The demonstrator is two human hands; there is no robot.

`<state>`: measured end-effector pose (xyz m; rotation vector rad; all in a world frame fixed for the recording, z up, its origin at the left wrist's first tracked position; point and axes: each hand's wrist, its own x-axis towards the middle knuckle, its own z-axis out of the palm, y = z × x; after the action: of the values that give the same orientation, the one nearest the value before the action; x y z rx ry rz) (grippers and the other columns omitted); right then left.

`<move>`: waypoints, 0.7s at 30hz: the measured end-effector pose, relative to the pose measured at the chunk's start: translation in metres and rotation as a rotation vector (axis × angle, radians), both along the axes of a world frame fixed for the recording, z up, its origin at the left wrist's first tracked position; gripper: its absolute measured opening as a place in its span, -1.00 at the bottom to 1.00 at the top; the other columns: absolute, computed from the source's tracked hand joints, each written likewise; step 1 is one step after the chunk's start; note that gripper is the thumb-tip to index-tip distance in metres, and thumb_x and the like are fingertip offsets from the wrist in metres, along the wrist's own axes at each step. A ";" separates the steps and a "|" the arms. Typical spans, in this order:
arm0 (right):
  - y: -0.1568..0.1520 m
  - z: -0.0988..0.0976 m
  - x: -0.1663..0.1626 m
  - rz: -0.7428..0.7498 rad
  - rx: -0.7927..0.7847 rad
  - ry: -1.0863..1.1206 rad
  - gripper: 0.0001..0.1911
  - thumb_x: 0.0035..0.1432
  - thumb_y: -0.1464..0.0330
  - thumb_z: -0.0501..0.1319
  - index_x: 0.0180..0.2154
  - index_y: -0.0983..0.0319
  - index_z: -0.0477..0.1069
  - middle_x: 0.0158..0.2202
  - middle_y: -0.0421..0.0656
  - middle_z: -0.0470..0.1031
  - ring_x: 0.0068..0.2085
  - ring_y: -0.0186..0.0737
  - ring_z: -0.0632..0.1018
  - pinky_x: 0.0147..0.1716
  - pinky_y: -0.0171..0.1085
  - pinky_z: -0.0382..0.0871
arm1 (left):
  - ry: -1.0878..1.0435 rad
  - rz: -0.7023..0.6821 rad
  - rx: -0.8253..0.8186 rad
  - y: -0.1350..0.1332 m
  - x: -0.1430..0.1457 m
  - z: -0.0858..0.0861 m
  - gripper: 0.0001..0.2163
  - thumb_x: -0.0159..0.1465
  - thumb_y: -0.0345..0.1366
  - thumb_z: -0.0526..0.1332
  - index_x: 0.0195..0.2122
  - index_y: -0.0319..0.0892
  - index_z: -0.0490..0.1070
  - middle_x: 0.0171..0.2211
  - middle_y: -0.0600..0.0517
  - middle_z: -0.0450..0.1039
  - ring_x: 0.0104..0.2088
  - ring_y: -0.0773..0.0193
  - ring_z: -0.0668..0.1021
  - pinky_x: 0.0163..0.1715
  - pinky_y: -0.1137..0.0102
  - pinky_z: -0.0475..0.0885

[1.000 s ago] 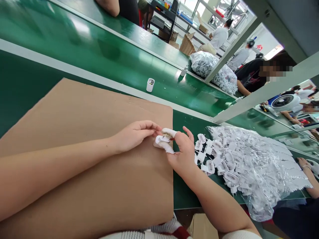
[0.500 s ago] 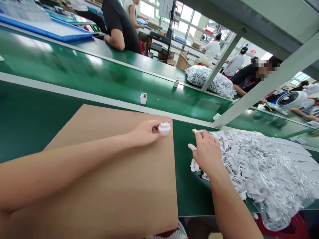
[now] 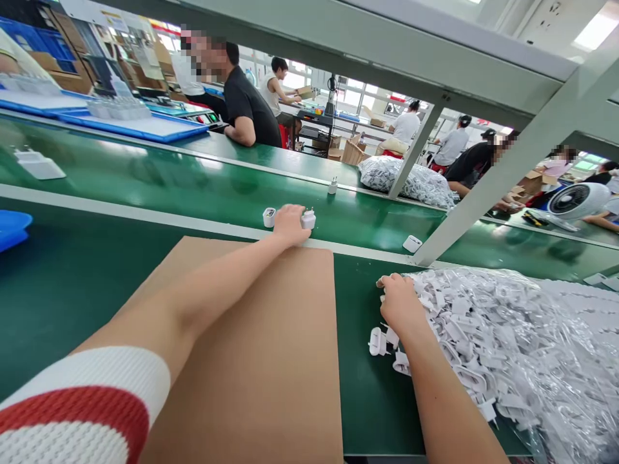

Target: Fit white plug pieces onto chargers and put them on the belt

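Note:
My left hand (image 3: 289, 225) reaches over the cardboard sheet (image 3: 271, 348) to the green conveyor strip. Its fingers are closed on a white plug charger (image 3: 308, 220) whose pins point up. Just left of that hand stands another white charger (image 3: 269, 217), its port face showing. My right hand (image 3: 402, 306) is at the left edge of a heap of white plug parts (image 3: 464, 328) in clear plastic. Its fingers are curled together, and what they hold is hidden. Loose white plug pieces (image 3: 377, 341) lie beside and below the right hand.
Farther along the strip are a white charger (image 3: 333, 186), a white piece (image 3: 412, 243) and a plug (image 3: 39, 164). A slanted metal post (image 3: 488, 187) rises behind the heap. Blue trays (image 3: 159, 125) and people are across the bench. A blue bin (image 3: 12, 229) sits left.
My left hand has carried the charger forward from above the cardboard to the conveyor strip. My right hand's fingers have curled in at the heap. The camera view has shifted.

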<state>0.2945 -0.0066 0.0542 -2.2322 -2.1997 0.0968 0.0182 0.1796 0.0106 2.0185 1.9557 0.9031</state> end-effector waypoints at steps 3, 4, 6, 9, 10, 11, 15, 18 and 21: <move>0.003 -0.006 0.002 0.068 0.153 0.159 -0.49 0.10 0.76 0.06 -0.05 0.29 0.57 -0.03 0.04 0.52 0.05 0.07 0.47 -0.07 -0.13 0.40 | 0.017 0.252 0.151 -0.008 -0.021 -0.002 -0.28 0.16 -0.26 0.31 0.36 -0.22 0.16 0.48 -0.23 0.00 0.49 -0.13 0.01 0.46 0.03 -0.08; 0.003 -0.008 0.001 0.104 0.203 0.213 -0.49 0.07 0.76 0.07 -0.08 0.28 0.57 -0.06 0.02 0.53 0.04 0.05 0.48 -0.05 -0.12 0.40 | 0.005 0.365 0.136 -0.008 -0.031 -0.002 -0.24 0.15 -0.23 0.33 0.36 -0.26 0.13 0.48 -0.29 -0.03 0.49 -0.16 0.01 0.44 0.00 -0.07; 0.003 -0.011 -0.003 0.181 0.275 0.338 -0.53 0.03 0.73 0.09 -0.14 0.26 0.58 -0.11 -0.02 0.53 -0.01 0.02 0.50 -0.03 -0.10 0.42 | -0.037 0.517 0.012 -0.004 -0.053 -0.001 -0.29 0.13 -0.17 0.37 0.28 -0.32 0.23 0.40 -0.41 0.12 0.42 -0.27 0.16 0.37 -0.05 0.07; 0.001 -0.016 -0.011 0.279 0.287 0.572 -0.54 -0.04 0.70 0.08 -0.19 0.23 0.58 -0.18 -0.09 0.53 -0.12 -0.08 0.55 -0.09 -0.13 0.46 | -0.089 0.488 -0.157 -0.002 -0.083 0.006 -0.60 0.19 -0.15 0.34 -0.01 -0.27 0.45 0.08 -0.38 0.50 0.17 -0.29 0.48 0.20 -0.07 0.27; -0.001 -0.017 -0.014 0.298 0.279 0.647 -0.53 -0.06 0.68 0.08 -0.20 0.22 0.58 -0.19 -0.11 0.53 -0.15 -0.12 0.56 -0.12 -0.15 0.47 | -0.094 0.460 -0.162 -0.005 -0.090 0.010 -0.68 0.23 -0.16 0.31 -0.07 -0.25 0.47 0.00 -0.33 0.55 0.11 -0.25 0.53 0.17 -0.06 0.29; -0.003 -0.018 -0.018 0.313 0.273 0.716 -0.53 -0.06 0.67 0.07 -0.20 0.21 0.58 -0.20 -0.12 0.53 -0.17 -0.14 0.57 -0.14 -0.17 0.48 | -0.095 0.441 -0.161 -0.010 -0.094 0.014 -0.72 0.27 -0.17 0.28 -0.08 -0.23 0.48 -0.02 -0.27 0.57 0.09 -0.20 0.55 0.18 -0.04 0.29; -0.013 -0.015 -0.029 0.356 0.216 0.896 -0.64 0.03 0.58 0.13 -0.21 0.19 0.60 -0.19 -0.14 0.57 -0.21 -0.19 0.60 -0.18 -0.20 0.49 | -0.114 0.290 0.000 -0.060 -0.082 0.031 -0.65 0.35 -0.13 0.24 0.08 -0.20 0.46 0.04 -0.11 0.56 0.11 -0.03 0.53 0.29 0.00 0.23; -0.014 -0.008 -0.027 0.317 0.218 0.919 -0.59 0.03 0.58 0.12 -0.16 0.17 0.61 -0.15 -0.15 0.60 -0.14 -0.19 0.62 -0.17 -0.23 0.49 | -0.214 0.109 0.041 -0.115 -0.056 0.039 -0.60 0.30 -0.09 0.30 0.11 -0.12 0.49 0.06 0.01 0.56 0.05 0.07 0.55 0.17 0.17 0.41; -0.011 -0.003 -0.018 0.209 0.300 0.804 -0.55 0.02 0.62 0.09 -0.15 0.18 0.59 -0.09 -0.13 0.61 -0.04 -0.15 0.60 -0.10 -0.21 0.48 | -0.373 -0.123 -0.078 -0.165 -0.031 0.036 -0.57 0.22 0.04 0.34 0.02 -0.08 0.57 -0.02 0.00 0.62 -0.03 0.00 0.60 0.05 0.19 0.50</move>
<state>0.2768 -0.0174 0.0516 -1.4328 -1.8157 0.5202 -0.0126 0.0150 0.0464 1.7535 1.6222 1.0653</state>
